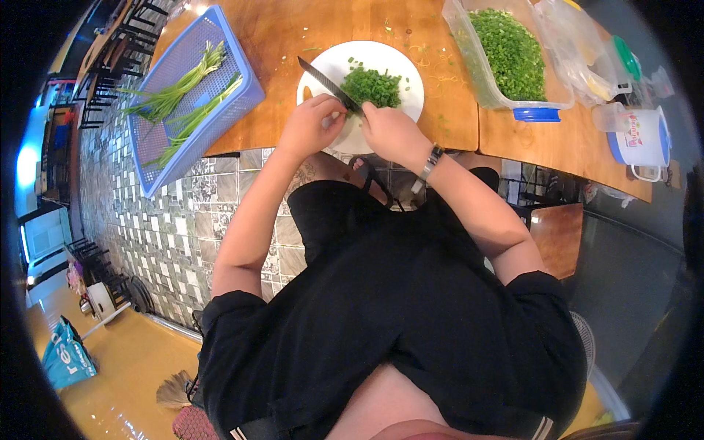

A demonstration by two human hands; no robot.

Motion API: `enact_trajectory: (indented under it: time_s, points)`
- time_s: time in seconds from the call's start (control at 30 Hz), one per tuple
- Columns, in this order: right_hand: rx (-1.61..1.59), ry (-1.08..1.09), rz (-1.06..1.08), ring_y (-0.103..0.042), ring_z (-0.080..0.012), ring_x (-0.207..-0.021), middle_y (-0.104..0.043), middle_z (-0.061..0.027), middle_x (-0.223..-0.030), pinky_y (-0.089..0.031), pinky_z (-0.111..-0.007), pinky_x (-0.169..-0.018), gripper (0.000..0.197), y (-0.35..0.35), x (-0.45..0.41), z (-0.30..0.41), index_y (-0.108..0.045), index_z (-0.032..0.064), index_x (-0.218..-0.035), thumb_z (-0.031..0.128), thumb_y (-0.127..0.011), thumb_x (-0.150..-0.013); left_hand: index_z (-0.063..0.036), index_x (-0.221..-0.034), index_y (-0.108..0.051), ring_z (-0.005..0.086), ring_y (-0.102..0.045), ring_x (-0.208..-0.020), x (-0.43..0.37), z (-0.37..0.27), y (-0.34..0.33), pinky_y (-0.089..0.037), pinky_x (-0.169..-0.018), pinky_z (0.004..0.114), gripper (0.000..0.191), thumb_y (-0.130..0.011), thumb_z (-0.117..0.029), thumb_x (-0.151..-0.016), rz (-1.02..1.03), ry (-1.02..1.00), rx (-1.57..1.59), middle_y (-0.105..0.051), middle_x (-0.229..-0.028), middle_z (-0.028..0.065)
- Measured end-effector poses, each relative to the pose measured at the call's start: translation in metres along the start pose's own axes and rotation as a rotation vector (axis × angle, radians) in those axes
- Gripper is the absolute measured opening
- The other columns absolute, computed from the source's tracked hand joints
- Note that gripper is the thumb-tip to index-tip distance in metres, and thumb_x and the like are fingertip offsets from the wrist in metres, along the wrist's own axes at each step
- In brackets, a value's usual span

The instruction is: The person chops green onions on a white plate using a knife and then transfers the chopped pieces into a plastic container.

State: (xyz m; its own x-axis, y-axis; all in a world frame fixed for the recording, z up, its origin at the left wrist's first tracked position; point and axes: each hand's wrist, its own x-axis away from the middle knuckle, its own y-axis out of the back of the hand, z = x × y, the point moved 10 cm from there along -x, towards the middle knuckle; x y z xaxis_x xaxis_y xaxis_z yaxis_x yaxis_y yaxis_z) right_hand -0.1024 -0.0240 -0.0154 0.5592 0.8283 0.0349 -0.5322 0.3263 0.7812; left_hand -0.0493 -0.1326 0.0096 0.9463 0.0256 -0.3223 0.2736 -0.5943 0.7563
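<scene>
My right hand point(391, 135) grips a dark-bladed kitchen knife point(326, 82), whose blade lies slantwise over a round white plate point(360, 52), its tip towards the upper left. Close to the blade, at the plate's left side, my left hand point(315, 122) has its fingertips drawn together; whether they pinch something small is hidden. Chopped green onion point(372, 87) is heaped on the plate beyond the knife, with loose bits around it. To the left, whole green onions point(176, 93) lie in a blue plastic basket point(236, 66) that juts over the table's edge.
The wooden table point(275, 33) bears scattered scraps and rubber bands. At its right stand a clear plastic container point(484, 91) full of chopped green onion, plastic bags point(577, 44) and a white and blue plastic jug point(641, 137). A broom point(175, 389) lies behind at lower left.
</scene>
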Motion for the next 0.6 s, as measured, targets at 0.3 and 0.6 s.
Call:
enact_trajectory:
  time_s: [0.3,0.6]
  points:
    - [0.022,0.037,0.003,-0.064,-0.0442,-0.074,-0.064,-0.0236,-0.074,-0.050,-0.056,-0.067,0.016,0.006,0.027,0.004,-0.052,-0.0016,-0.095,0.013,-0.049,-0.091,-0.0052,-0.089,-0.067,0.0279,-0.068,-0.074,-0.005,-0.002,0.000,-0.055,-0.067,0.037,0.007,-0.069,-0.005,-0.082,0.015,-0.004,0.058,-0.066,-0.088,0.0109]
    - [0.012,0.013,-0.003,-0.064,-0.0443,-0.074,-0.064,-0.0243,-0.074,-0.050,-0.056,-0.067,0.015,0.006,0.029,0.002,-0.052,-0.0019,-0.094,0.013,-0.049,-0.090,-0.0065,-0.091,-0.068,0.0293,-0.068,-0.076,-0.005,-0.010,0.003,-0.055,-0.069,0.038,0.010,-0.069,-0.005,-0.082,0.045,-0.015,0.022,-0.066,-0.088,0.0113]
